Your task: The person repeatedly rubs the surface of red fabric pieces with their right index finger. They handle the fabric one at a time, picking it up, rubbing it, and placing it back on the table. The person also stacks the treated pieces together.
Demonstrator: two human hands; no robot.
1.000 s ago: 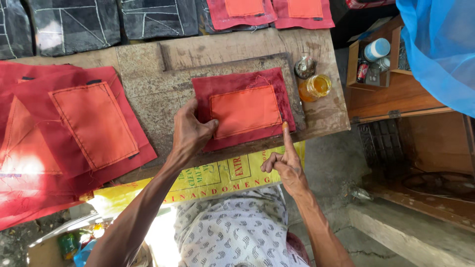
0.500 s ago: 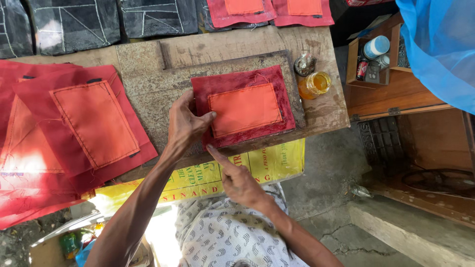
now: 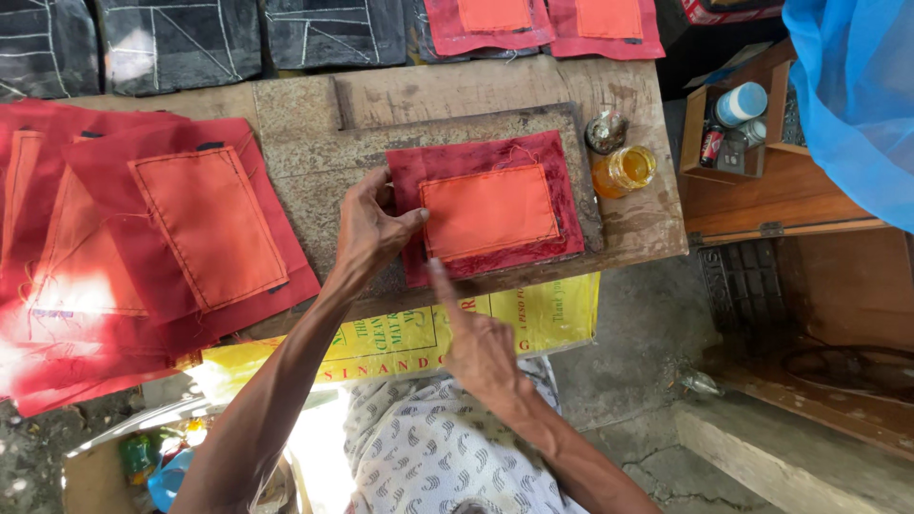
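Left hand (image 3: 369, 231) on red cloth panel's (image 3: 490, 207) left edge

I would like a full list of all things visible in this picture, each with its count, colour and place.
red cloth piece with orange patch: one, on the metal plate, centre
metal plate: one, rusty grey, on the workbench
workbench: one, worn wood
red pieces with orange patches: a pile, left; count unclear
dark stitched pieces: several, top edge
red pieces: two, top
jar: one, amber liquid, right of the plate
wooden box: one, holding small containers, right
blue sheet: one, upper right
yellow sack: one, below the bench
left hand: on the cloth's left edge
right hand: forefinger touching the cloth's lower edge
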